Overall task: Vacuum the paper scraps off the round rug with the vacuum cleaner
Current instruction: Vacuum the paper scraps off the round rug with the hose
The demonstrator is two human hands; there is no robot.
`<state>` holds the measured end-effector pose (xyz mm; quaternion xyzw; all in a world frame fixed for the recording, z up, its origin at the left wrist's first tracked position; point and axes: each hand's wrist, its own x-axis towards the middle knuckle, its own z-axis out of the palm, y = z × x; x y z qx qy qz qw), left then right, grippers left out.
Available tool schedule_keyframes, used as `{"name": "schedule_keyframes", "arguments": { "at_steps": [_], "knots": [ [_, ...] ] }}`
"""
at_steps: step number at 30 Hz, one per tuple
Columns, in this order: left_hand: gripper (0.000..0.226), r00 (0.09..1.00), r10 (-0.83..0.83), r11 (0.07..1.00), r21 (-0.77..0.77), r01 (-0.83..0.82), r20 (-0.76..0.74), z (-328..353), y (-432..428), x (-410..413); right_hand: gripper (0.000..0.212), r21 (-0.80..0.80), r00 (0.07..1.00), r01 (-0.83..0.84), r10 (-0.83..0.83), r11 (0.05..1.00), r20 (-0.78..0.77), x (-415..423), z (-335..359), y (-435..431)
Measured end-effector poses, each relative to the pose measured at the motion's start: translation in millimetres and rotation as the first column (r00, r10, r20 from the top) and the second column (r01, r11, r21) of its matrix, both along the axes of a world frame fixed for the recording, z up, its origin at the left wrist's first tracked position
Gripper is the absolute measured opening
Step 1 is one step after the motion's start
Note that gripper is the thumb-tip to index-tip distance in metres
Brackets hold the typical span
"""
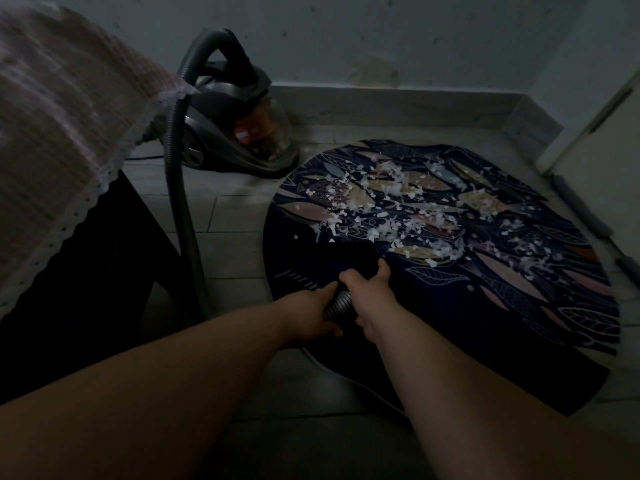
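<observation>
A round dark rug (502, 306) with a leaf pattern lies on the tiled floor. White paper scraps (391, 202) are strewn over its middle and far part. A grey canister vacuum cleaner (239, 129) stands on the floor at the rug's far left. Its ribbed hose (180, 188) runs down to my hands. My left hand (311, 317) and my right hand (370, 296) both grip the hose end, whose dark nozzle (356, 254) rests on the rug's near-left part, just short of the scraps.
A table with a pinkish lace-edged cloth (62, 133) fills the left side, dark underneath. A wall and skirting (398, 105) close the back. A pale door or cabinet (606, 133) stands at the right. A power cord (145, 156) runs left behind the vacuum.
</observation>
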<state>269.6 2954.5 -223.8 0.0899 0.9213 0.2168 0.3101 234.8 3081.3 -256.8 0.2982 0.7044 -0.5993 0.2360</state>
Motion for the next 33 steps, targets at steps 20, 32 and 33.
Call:
{"name": "schedule_keyframes", "arguments": {
  "at_steps": [20,32,33],
  "knots": [
    [0.09,0.979,-0.196,0.979,0.063,0.193,0.058,-9.0,97.2,-22.2,0.092,0.108,0.962,0.266,-0.271,0.958,0.034,5.8,7.0,96.9],
    [0.09,0.974,-0.221,0.971,0.104,0.215,0.053,-17.6,119.6,-30.3,0.091,0.091,0.957,0.287,-0.289,0.954,0.016,1.5,1.5,123.8],
    [0.09,0.975,-0.213,0.973,0.103,0.206,0.057,-17.4,117.3,-30.6,0.091,0.084,0.96,0.278,-0.28,0.957,0.016,0.4,1.5,122.0]
  ]
}}
